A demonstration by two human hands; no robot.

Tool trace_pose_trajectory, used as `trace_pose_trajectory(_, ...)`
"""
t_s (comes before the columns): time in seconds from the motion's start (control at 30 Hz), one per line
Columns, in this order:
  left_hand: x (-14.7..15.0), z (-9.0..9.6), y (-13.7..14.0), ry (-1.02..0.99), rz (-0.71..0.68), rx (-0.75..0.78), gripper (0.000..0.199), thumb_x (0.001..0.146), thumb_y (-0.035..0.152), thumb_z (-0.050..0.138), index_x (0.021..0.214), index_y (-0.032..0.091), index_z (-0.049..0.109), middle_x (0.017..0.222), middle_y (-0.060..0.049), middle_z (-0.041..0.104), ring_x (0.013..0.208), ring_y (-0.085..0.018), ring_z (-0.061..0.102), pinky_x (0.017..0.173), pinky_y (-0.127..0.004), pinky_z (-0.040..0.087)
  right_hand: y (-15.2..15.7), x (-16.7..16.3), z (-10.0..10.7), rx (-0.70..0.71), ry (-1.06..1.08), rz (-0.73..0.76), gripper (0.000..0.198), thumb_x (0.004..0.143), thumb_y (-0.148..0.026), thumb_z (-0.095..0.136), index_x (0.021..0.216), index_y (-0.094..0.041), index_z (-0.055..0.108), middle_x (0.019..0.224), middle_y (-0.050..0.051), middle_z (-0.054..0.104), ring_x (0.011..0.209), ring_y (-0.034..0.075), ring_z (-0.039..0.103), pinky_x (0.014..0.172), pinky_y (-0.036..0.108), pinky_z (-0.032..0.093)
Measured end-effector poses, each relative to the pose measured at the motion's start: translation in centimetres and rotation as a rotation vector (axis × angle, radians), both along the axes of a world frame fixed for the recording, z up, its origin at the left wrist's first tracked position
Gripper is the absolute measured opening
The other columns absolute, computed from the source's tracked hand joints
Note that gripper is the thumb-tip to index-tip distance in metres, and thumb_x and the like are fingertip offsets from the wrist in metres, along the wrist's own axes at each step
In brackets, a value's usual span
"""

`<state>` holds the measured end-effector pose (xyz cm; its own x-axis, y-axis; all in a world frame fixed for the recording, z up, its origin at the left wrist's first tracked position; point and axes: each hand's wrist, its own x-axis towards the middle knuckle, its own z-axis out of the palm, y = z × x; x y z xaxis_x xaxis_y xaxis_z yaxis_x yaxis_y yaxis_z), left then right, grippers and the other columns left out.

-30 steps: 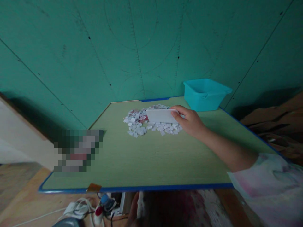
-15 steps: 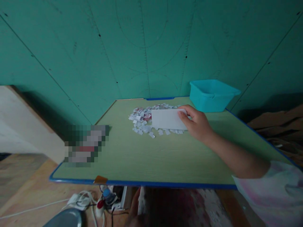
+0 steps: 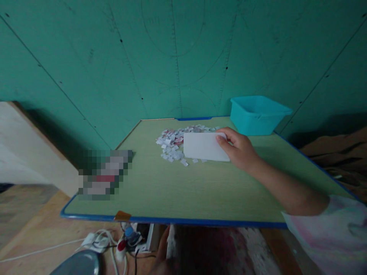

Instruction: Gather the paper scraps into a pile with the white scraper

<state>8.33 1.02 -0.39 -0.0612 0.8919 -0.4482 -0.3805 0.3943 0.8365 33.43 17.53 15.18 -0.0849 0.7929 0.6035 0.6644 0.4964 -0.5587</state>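
Observation:
My right hand (image 3: 239,151) grips the right end of a flat white rectangular board (image 3: 205,146) with rounded corners, thumb on the near face and fingers behind. The board is held over a spread of small paper pieces (image 3: 172,147), mostly white with some reddish ones, and hides part of them. Whether its lower edge touches the table I cannot tell. Below the table's front edge, at the bottom of the view, a dark, blurred limb shows that may be my left hand (image 3: 163,252); its fingers cannot be made out.
A turquoise plastic bin (image 3: 255,116) stands at the back right of the green table (image 3: 172,194), against the green wall (image 3: 183,68). A pixelated object (image 3: 106,175) lies at the left. Brown tape (image 3: 122,215) marks the front edge. Cables (image 3: 110,242) lie on the floor below.
The board's face has tipped a little and its lower edge sits slightly lower, covering more of the near paper pieces. My right hand keeps its grip.

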Motion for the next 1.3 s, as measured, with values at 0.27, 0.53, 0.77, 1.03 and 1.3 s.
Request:
trace_pose_trajectory(0.27, -0.4, -2.1, -0.4, -0.011, 0.029, -0.026, 0.091, 0.040, -0.007, 0.067, 0.122, 0.030, 0.050, 0.030, 0.016, 0.043, 0.025, -0.007, 0.038, 0.033, -0.017, 0.034, -0.2, 0.4, 0.2, 0.062, 0.055, -0.098, 0.026, 0.084, -0.039, 0.044, 0.093, -0.019, 0.058, 0.071, 0.002, 0.059, 0.061, 0.014, 0.052, 0.054, 0.026, 0.038)
trace_pose_trajectory(0.53, -0.6, -2.7, -0.4, -0.040, -0.042, 0.029, 0.099, 0.041, -0.010, 0.069, 0.129, 0.029, 0.042, 0.034, 0.015, 0.049, 0.027, -0.007, 0.042, 0.035, -0.016, 0.035, -0.2, -0.3, 0.0, 0.048, -0.106, 0.016, 0.025, 0.086, -0.033, 0.042, 0.095, -0.018, 0.060, 0.084, 0.005, 0.065, 0.072, 0.016, 0.057, 0.064, 0.027, 0.041)
trace_pose_trajectory(0.77, -1.6, -4.0, -0.6, -0.216, -0.083, 0.086, 0.094, 0.048, -0.002, 0.071, 0.133, 0.022, 0.039, 0.039, 0.011, 0.051, 0.048, -0.014, 0.058, 0.055, -0.022, 0.047, -0.5, 0.4, 0.4, 0.090, 0.058, -0.041, 0.028, 0.084, -0.038, 0.045, 0.094, -0.016, 0.059, 0.079, 0.004, 0.063, 0.066, 0.014, 0.054, 0.057, 0.026, 0.038)
trace_pose_trajectory(1.03, -0.9, -2.3, -0.5, -0.256, -0.096, -0.037, 0.099, 0.044, 0.007, 0.075, 0.134, 0.025, 0.036, 0.063, 0.002, 0.066, 0.067, -0.022, 0.063, 0.056, -0.027, 0.047, -0.7, 0.0, 0.2, 0.027, 0.080, 0.015, 0.027, 0.084, -0.037, 0.046, 0.095, -0.016, 0.059, 0.074, 0.002, 0.060, 0.063, 0.014, 0.051, 0.056, 0.026, 0.036)
trace_pose_trajectory(1.3, -1.3, -2.7, -0.7, -0.213, -0.092, 0.005, 0.070, 0.047, 0.011, 0.074, 0.114, 0.020, 0.059, 0.039, 0.008, 0.049, 0.055, -0.019, 0.059, 0.060, -0.028, 0.047, -0.9, -0.2, 0.2, -0.033, 0.108, 0.059, 0.024, 0.084, -0.035, 0.047, 0.093, -0.016, 0.058, 0.070, 0.000, 0.056, 0.062, 0.012, 0.048, 0.057, 0.026, 0.035)
